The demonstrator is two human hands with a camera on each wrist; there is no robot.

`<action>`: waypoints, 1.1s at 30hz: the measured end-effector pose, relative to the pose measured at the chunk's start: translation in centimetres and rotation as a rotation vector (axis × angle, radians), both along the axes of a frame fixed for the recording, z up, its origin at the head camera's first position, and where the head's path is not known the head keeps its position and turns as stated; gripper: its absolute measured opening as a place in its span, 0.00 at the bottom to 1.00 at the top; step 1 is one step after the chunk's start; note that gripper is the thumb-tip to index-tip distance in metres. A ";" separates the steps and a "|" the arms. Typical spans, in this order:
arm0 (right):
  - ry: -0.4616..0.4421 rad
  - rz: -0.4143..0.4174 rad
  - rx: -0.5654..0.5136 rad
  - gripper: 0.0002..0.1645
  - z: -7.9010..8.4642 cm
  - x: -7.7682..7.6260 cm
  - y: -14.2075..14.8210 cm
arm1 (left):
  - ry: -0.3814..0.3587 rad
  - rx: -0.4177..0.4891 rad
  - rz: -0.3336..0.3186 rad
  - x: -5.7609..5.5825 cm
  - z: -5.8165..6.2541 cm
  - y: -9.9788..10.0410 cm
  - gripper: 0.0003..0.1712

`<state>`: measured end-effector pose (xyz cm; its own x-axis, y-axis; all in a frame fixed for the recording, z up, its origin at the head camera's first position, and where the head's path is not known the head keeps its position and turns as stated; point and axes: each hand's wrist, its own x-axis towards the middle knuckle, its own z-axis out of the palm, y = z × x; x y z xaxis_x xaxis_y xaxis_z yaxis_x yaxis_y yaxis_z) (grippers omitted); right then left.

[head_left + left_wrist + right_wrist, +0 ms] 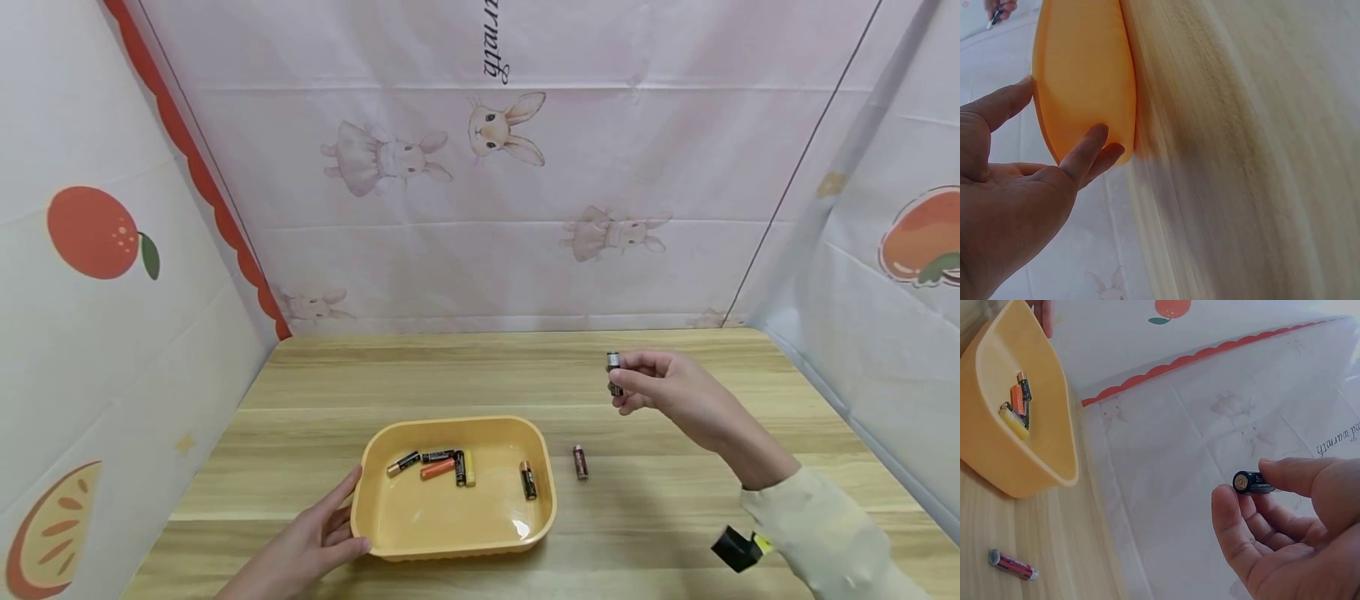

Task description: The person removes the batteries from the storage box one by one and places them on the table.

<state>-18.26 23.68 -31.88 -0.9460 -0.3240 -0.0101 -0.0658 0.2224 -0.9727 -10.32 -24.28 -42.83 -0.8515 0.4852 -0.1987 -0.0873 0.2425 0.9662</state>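
Aloft, right hand pinches a battery.
Red one lies outside tray, apparently six inside; spread left hand touches rim.

Table: wood-grain top. Far side: pale pink sheet, creased, printed with rabbits and dark sideways lettering. Left side: whitish sheet bearing a red fruit print and, nearer, a fruit slice print; red scalloped edging along its far border. Right side: pale sheet, orange fruit print partly out of view.
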 end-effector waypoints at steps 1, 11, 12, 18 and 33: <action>-0.004 0.000 -0.002 0.14 -0.2 0.0 0.1 | 0.001 0.000 -0.001 0.0 0.0 0.0 0.58; -0.061 -0.047 0.018 0.16 -2.9 0.3 1.1 | 0.001 -0.005 -0.002 0.0 0.1 0.0 0.58; -0.070 -0.054 0.022 0.17 -3.2 0.3 1.2 | 0.002 -0.011 -0.002 0.0 0.0 0.0 0.58; -0.133 -0.078 0.043 0.18 -5.4 0.0 1.4 | -0.001 -0.020 0.007 0.1 0.0 0.0 0.58; -0.121 -0.133 0.247 0.14 -10.7 0.6 0.1 | -0.030 -0.025 0.024 0.0 -0.1 0.1 0.58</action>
